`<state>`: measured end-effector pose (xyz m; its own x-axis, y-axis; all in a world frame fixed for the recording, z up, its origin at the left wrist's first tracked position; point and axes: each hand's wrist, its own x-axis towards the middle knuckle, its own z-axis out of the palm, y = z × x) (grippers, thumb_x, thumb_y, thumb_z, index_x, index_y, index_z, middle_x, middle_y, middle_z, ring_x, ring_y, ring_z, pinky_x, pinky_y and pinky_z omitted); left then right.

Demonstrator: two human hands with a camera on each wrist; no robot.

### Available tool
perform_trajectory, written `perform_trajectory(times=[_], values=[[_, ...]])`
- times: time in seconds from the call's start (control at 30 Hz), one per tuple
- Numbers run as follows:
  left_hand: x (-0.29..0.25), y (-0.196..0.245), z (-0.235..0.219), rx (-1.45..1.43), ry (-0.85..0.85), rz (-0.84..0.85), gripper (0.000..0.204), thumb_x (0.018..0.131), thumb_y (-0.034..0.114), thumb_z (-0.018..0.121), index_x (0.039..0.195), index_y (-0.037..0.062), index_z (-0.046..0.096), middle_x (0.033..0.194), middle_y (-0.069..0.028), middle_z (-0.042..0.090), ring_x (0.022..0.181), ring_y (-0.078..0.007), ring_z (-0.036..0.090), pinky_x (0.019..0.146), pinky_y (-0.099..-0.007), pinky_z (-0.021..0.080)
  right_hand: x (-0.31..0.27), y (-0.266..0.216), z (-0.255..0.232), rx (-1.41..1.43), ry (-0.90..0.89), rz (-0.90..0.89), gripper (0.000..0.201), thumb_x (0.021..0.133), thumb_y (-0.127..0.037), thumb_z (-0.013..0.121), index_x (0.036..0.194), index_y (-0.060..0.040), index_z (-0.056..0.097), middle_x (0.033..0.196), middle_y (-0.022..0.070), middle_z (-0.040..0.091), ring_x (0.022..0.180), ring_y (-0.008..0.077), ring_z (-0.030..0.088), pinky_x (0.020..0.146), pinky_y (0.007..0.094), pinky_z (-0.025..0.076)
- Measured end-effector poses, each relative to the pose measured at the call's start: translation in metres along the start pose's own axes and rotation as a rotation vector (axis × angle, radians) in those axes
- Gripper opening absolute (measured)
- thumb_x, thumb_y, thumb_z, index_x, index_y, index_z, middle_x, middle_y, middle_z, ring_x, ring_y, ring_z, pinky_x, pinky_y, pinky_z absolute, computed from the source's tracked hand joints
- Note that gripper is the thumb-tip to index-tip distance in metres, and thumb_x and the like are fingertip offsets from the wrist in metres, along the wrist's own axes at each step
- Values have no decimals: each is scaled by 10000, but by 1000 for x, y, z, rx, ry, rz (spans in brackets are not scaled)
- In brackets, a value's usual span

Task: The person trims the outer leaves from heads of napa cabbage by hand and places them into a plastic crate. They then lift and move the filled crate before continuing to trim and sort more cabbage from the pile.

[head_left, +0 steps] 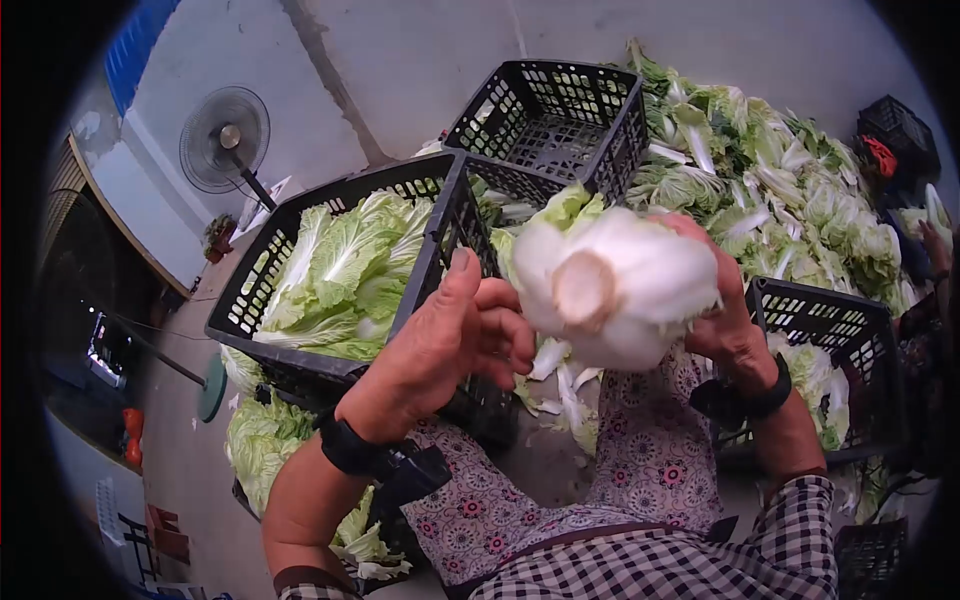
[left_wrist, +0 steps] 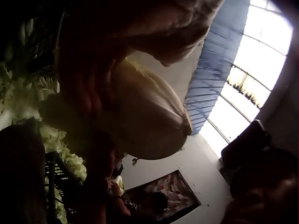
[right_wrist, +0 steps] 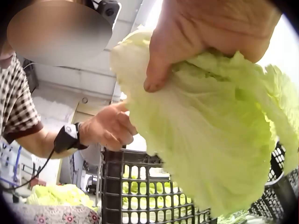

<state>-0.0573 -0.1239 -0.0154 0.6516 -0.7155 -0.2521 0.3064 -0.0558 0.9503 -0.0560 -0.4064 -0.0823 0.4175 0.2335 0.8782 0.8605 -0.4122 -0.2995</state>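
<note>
We read place as vegetable-handling workshop or packing shed, roofed. Clues we see: big heap of leafy cabbage [head_left: 780, 190], black plastic crates [head_left: 622, 135] around it, some holding cabbage; plain grey floor [head_left: 185, 440]; large pedestal fan [head_left: 225, 140]; second person [head_left: 937, 250] near heap at right edge. In left wrist view, we find blue corrugated sheeting [left_wrist: 217, 60] beside bright window [left_wrist: 266, 39]. Whether it belongs to farm or market, we cannot tell.
</note>
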Motion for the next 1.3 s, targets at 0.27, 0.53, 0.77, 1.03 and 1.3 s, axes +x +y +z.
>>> perform_trajectory(times=[0.27, 0.53, 0.77, 1.03, 1.3], values=[[41, -57, 30, 526, 312, 475, 900, 763, 618, 596, 1324, -24, 306, 1250, -192, 441, 1212, -267, 397, 1000, -381, 346, -11, -21, 34, 819, 126, 815, 653, 697, -308, 745, 1211, -9, 477, 1087, 67, 592, 961, 149, 567, 847, 298, 468], [49, -72, 25, 314, 319, 422, 1087, 672, 615, 694, 1394, -14, 180, 1337, -234, 361, 1229, -278, 396, 994, -357, 354, -31, -8, 16, 868, 228, 871, 623, 715, -262, 732, 1217, 3, 474, 1095, 77, 588, 961, 152, 570, 852, 299, 466], [30, -72, 17, 342, 300, 331, 569, 820, 391, 632, 1238, 38, 475, 1198, -76, 540, 1113, -174, 499, 898, -334, 435, -68, 22, -56, 719, 456, 860, 625, 771, -373, 675, 1223, 10, 473, 1101, 72, 587, 944, 166, 585, 851, 293, 476], [16, -90, 5, 290, 225, 194, 501, 823, 370, 626, 1153, 4, 531, 1061, -96, 606, 977, -174, 577, 854, -304, 448, -115, 28, -176, 881, 754, 843, 541, 858, -300, 613, 1284, -26, 425, 1221, 146, 534, 1085, 275, 553, 932, 441, 465], [18, -103, -3, 279, 223, 178, 499, 819, 360, 627, 1141, -11, 535, 1050, -104, 618, 948, -173, 588, 827, -300, 459, -172, 29, -238, 813, 984, 967, 479, 850, -257, 634, 1232, -15, 476, 1164, 120, 582, 1022, 263, 591, 898, 410, 489]])
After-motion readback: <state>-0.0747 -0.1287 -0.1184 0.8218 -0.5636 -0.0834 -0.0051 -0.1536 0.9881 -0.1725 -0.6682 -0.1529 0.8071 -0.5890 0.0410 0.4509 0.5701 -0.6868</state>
